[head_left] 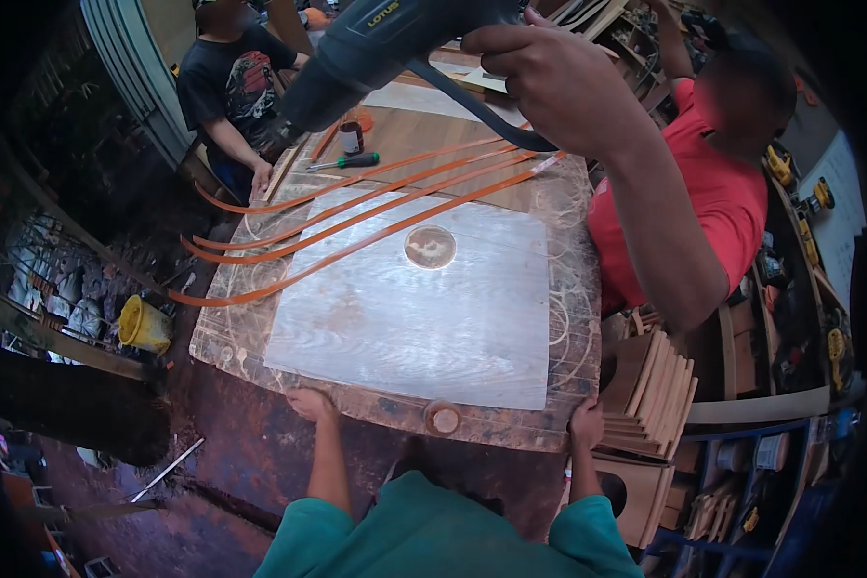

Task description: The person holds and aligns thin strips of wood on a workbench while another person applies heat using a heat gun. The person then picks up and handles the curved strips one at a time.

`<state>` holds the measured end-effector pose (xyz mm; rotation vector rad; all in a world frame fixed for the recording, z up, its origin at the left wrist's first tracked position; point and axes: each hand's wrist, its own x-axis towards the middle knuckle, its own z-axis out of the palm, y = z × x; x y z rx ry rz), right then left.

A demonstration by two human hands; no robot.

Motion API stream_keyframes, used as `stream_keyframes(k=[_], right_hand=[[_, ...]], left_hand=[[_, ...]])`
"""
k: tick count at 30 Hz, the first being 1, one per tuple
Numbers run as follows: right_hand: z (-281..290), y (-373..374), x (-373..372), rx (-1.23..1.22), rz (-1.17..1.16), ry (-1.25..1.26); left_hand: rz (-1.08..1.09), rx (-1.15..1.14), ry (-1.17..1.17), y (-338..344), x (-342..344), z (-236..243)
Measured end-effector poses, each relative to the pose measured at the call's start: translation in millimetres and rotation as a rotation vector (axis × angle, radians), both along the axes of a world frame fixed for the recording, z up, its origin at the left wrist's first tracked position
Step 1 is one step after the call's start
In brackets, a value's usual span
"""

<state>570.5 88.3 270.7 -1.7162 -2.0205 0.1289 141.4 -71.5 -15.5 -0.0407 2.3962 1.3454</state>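
Observation:
At the near edge of the worn wooden worktable (pixel 395 397), my left hand (pixel 313 405) is closed around the rim, its fingertips partly hidden. My right hand (pixel 587 424) grips the same table at its near right corner. Between my hands, a small round brown object (pixel 443 418) lies by the front edge. A whitish rectangular sheet (pixel 414 328) lies flat on the tabletop, with a round brown disc (pixel 430 248) on its upper part. Several long orange edging strips (pixel 356 223) stretch across the sheet, their left ends curling past the table's side.
A co-worker's hand (pixel 549 82) holds a dark heat gun (pixel 376 58) above the far side. Another person's hand (pixel 261 180) touches the left edge. A screwdriver (pixel 345 162) and a small jar (pixel 352 137) lie beyond the sheet. Stacked wood pieces (pixel 651 395) stand right; a yellow bucket (pixel 144 324) left.

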Motion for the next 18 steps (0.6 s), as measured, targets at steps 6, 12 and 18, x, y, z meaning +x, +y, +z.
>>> stream_keyframes(k=[6, 12, 18], right_hand=[[-212.3, -319.8, 66.0, -0.473, -1.362, 0.135], [-225.6, -309.9, 74.4, -0.44, -1.337, 0.152], [-223.7, -318.2, 69.6, -0.426, -1.373, 0.165]], left_hand=[[-0.105, 0.021, -0.008, 17.4, 26.9, 0.0], [-0.094, 0.01, 0.047, 18.1, 21.6, -12.8], [-0.089, -0.018, 0.04, 15.7, 24.4, 7.4]])
